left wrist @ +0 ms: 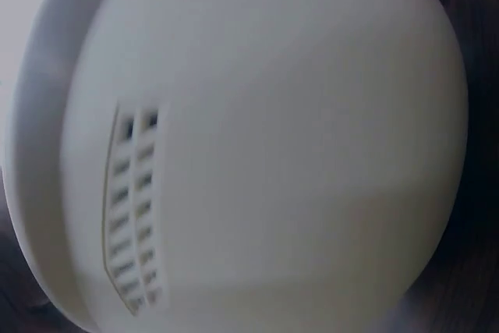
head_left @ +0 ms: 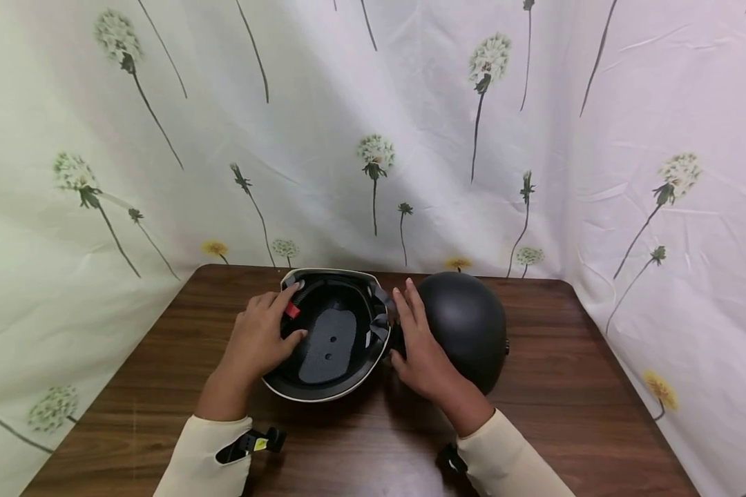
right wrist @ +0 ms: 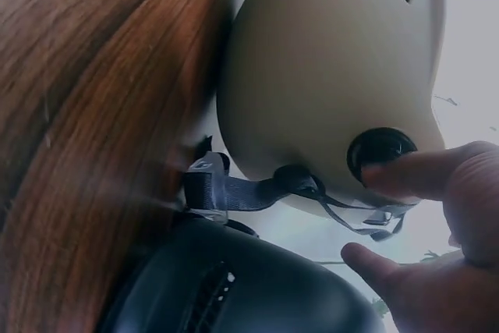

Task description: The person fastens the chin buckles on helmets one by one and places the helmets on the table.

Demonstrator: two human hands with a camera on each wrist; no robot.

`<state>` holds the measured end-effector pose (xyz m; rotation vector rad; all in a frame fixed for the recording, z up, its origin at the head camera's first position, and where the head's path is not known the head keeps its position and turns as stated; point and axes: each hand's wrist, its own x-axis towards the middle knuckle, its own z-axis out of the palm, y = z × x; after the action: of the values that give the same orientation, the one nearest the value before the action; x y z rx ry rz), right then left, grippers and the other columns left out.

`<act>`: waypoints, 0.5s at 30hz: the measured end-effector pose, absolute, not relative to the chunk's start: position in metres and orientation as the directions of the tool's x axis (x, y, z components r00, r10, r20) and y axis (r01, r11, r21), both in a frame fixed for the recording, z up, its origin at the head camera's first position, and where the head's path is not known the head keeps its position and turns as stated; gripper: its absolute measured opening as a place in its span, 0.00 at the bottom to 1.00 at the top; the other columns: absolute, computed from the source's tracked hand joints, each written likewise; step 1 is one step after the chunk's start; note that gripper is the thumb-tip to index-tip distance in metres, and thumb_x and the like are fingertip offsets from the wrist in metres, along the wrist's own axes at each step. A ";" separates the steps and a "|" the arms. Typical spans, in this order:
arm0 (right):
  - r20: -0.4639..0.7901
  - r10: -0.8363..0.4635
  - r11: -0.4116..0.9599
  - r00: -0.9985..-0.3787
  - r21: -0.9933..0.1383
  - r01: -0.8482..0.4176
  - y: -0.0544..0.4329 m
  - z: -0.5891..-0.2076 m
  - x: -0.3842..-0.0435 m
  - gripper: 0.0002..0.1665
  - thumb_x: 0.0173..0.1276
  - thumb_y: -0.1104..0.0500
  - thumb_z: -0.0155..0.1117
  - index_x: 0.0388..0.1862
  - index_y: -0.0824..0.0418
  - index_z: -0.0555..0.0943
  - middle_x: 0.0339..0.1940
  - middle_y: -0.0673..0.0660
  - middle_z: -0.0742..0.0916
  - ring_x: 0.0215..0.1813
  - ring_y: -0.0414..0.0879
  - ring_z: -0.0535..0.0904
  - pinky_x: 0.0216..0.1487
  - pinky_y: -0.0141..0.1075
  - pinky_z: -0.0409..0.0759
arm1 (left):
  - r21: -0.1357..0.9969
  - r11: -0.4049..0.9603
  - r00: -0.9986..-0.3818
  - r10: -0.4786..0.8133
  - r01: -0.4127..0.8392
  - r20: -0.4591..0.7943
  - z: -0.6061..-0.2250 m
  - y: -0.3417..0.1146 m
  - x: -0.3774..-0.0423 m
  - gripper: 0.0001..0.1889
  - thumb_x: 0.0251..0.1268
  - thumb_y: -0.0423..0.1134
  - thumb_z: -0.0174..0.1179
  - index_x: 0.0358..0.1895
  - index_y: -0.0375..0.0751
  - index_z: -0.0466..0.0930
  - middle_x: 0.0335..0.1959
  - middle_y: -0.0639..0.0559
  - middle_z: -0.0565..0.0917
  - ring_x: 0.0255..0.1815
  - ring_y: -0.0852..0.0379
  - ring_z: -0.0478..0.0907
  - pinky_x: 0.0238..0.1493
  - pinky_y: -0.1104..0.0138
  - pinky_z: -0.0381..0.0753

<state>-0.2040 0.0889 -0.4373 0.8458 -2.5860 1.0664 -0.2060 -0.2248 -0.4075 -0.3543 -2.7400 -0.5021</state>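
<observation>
A cream helmet (head_left: 326, 397) lies upturned on the table, its black padded inside facing up. My left hand (head_left: 257, 338) grips its left rim, the thumb reaching inside near a red tag (head_left: 292, 310). Seen from the left wrist, the smooth cream shell (left wrist: 296, 130) fills the view and hides that hand. My right hand (head_left: 423, 355) is at the helmet's right side, fingers extended. In the right wrist view, one finger of it touches a round black disc (right wrist: 382, 146) on the shell. A black strap with a buckle (right wrist: 207, 189) hangs beside it.
Just right of the cream helmet, a matte black helmet (head_left: 463, 324) sits dome up, close behind my right hand. Both rest on a dark wooden table (head_left: 553, 414). A white cloth with printed dandelions (head_left: 323, 138) hangs around the table's back and sides.
</observation>
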 end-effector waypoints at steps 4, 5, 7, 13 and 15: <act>0.395 -0.428 0.553 -0.813 -0.596 -0.581 0.089 -0.441 -0.207 0.67 0.65 0.76 0.71 0.90 0.52 0.41 0.89 0.52 0.37 0.81 0.56 0.64 0.37 0.37 0.77 | 0.309 0.898 -0.908 0.190 0.314 0.373 -0.409 -0.226 -0.207 0.46 0.59 0.40 0.78 0.81 0.41 0.64 0.63 0.30 0.77 0.67 0.27 0.69 0.57 0.30 0.71; 0.397 -0.430 0.545 -0.811 -0.602 -0.583 0.089 -0.442 -0.207 0.66 0.65 0.77 0.70 0.90 0.53 0.41 0.89 0.53 0.38 0.82 0.56 0.63 0.39 0.38 0.79 | 0.312 0.896 -0.907 0.190 0.316 0.375 -0.409 -0.226 -0.208 0.46 0.59 0.39 0.78 0.80 0.41 0.64 0.63 0.31 0.77 0.67 0.27 0.69 0.57 0.30 0.71; 0.400 -0.428 0.517 -0.810 -0.627 -0.583 0.089 -0.444 -0.209 0.65 0.65 0.78 0.69 0.89 0.54 0.42 0.89 0.54 0.38 0.83 0.56 0.60 0.47 0.41 0.84 | 0.317 0.893 -0.906 0.188 0.318 0.379 -0.410 -0.226 -0.208 0.46 0.59 0.37 0.78 0.80 0.41 0.65 0.62 0.31 0.77 0.67 0.27 0.69 0.57 0.30 0.70; 0.429 -0.386 0.458 -0.817 -0.680 -0.573 0.087 -0.446 -0.211 0.63 0.65 0.80 0.67 0.89 0.54 0.46 0.89 0.50 0.40 0.82 0.57 0.64 0.63 0.52 0.82 | 0.331 0.891 -0.905 0.171 0.311 0.389 -0.411 -0.226 -0.208 0.43 0.61 0.31 0.75 0.79 0.42 0.66 0.61 0.31 0.78 0.67 0.27 0.70 0.58 0.30 0.71; 0.437 -0.381 0.478 -0.815 -0.661 -0.578 0.087 -0.446 -0.211 0.62 0.64 0.80 0.68 0.89 0.54 0.47 0.89 0.49 0.41 0.78 0.57 0.69 0.60 0.49 0.84 | 0.333 0.891 -0.905 0.165 0.307 0.392 -0.411 -0.225 -0.208 0.42 0.62 0.30 0.74 0.79 0.42 0.66 0.60 0.31 0.78 0.66 0.27 0.70 0.57 0.30 0.71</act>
<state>-0.2108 0.0866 -0.4464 0.8246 -2.4958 1.2489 -0.2081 -0.2252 -0.4108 -0.3492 -2.7015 -0.5581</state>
